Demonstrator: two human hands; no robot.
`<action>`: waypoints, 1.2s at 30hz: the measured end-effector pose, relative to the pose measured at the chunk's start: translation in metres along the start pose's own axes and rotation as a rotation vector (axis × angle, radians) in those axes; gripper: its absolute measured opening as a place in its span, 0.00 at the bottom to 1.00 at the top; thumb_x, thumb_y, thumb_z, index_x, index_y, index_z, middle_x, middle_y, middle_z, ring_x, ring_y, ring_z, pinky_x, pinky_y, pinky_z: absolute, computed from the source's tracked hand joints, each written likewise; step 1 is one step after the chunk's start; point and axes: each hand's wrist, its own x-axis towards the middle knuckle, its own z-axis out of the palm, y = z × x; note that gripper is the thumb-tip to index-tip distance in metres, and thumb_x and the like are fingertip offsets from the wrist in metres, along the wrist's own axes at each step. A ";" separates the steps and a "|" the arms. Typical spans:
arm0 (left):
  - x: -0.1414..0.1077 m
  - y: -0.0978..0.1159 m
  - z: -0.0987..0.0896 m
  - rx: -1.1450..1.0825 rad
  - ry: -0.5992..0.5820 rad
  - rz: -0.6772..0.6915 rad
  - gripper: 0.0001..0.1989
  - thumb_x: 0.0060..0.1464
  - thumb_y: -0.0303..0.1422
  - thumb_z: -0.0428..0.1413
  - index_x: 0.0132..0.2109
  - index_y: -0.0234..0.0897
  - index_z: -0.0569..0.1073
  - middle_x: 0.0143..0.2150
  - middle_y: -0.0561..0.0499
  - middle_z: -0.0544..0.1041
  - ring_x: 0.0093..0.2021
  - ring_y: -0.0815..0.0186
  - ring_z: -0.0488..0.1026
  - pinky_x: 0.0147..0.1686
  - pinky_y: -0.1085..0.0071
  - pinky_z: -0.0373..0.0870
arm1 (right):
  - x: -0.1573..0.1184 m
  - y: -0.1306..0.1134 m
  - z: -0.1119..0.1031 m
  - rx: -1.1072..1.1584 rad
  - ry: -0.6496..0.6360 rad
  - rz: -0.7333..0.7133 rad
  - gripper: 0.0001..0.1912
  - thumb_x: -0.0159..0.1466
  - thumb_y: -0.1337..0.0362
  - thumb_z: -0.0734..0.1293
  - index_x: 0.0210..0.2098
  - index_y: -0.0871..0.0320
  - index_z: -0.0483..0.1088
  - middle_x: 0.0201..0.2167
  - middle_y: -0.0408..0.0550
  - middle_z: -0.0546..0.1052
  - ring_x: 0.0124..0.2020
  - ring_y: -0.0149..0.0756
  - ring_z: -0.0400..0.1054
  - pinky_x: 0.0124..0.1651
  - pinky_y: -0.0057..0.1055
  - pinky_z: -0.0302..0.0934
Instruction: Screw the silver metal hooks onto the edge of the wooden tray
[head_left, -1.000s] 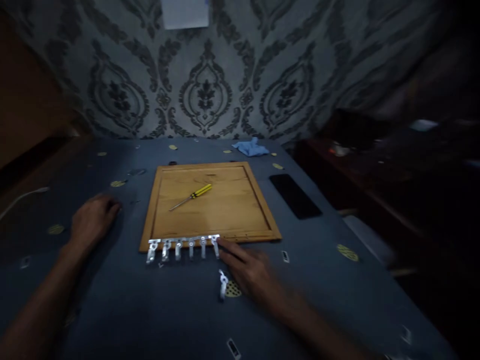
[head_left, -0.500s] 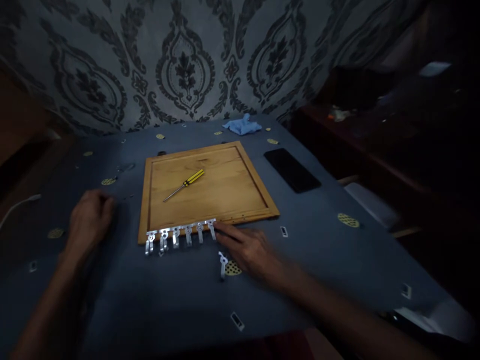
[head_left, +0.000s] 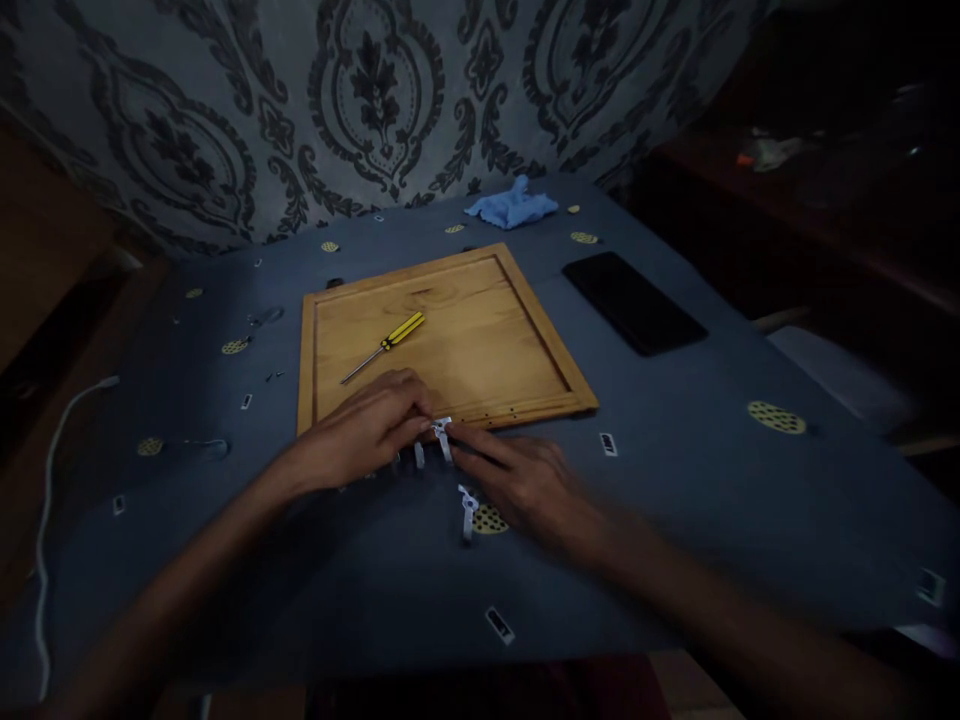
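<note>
A wooden panel [head_left: 465, 330] with a raised frame lies flat on the blue-grey cloth. Along its near edge sits a row of metal hooks [head_left: 442, 428], mostly covered by my hands. My left hand [head_left: 375, 425] reaches over the row, thumb and fingers pinched near the end hook; whatever is between them is too small to make out. From the right, my right hand [head_left: 525, 485] steadies that end hook with its fingertips. A loose metal hook [head_left: 469, 510] lies on the cloth in front. The yellow-handled screwdriver [head_left: 386, 345] rests on the panel, its tip pointing to the near left.
A black phone [head_left: 634, 300] lies right of the panel. Behind it is a crumpled blue cloth [head_left: 514, 203]. Two tiny dark pieces, perhaps screws [head_left: 275, 376], lie left of the panel. A white cable [head_left: 49, 500] runs along the left side.
My left hand has moved right, from the cloth beside the panel to the end hook. My right hand stays at that hook. The view has shifted slightly.
</note>
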 end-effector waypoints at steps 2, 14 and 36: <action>0.007 0.000 0.000 0.030 -0.043 0.019 0.07 0.69 0.34 0.48 0.41 0.39 0.67 0.41 0.49 0.72 0.43 0.61 0.71 0.46 0.65 0.68 | 0.001 0.000 0.001 -0.002 0.019 -0.004 0.21 0.65 0.79 0.62 0.54 0.59 0.74 0.61 0.55 0.76 0.34 0.35 0.79 0.34 0.34 0.73; 0.022 -0.005 -0.005 0.174 -0.196 -0.017 0.08 0.69 0.34 0.48 0.40 0.38 0.68 0.41 0.48 0.71 0.44 0.61 0.70 0.45 0.64 0.68 | 0.002 0.000 0.002 0.003 0.068 -0.036 0.15 0.65 0.76 0.67 0.51 0.62 0.74 0.58 0.56 0.78 0.34 0.36 0.78 0.33 0.34 0.73; 0.033 -0.002 -0.014 0.180 -0.309 -0.019 0.08 0.68 0.33 0.49 0.39 0.38 0.68 0.40 0.48 0.70 0.41 0.62 0.70 0.43 0.65 0.68 | 0.005 -0.001 0.000 -0.055 0.003 -0.021 0.16 0.66 0.77 0.63 0.50 0.60 0.75 0.59 0.52 0.78 0.34 0.35 0.79 0.33 0.32 0.74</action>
